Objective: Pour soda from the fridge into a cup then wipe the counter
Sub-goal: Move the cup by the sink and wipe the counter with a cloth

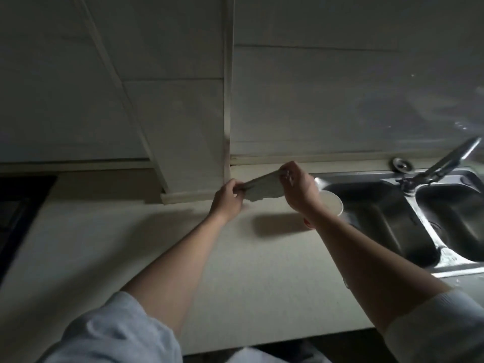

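Both my hands hold a pale cloth or paper towel (263, 188) stretched between them above the cream counter (162, 247). My left hand (227, 199) pinches its left end and my right hand (297, 188) pinches its right end, slightly higher. A white paper cup (332, 203) stands on the counter just behind my right wrist, beside the sink; my forearm hides most of it, and a bit of red shows at its base. No soda bottle is in view.
A steel double sink (379, 218) with a tap (450, 159) fills the right side. A tiled wall (314, 95) with a protruding column (183, 158) rises behind the counter. A dark hob (15, 210) lies at the left edge.
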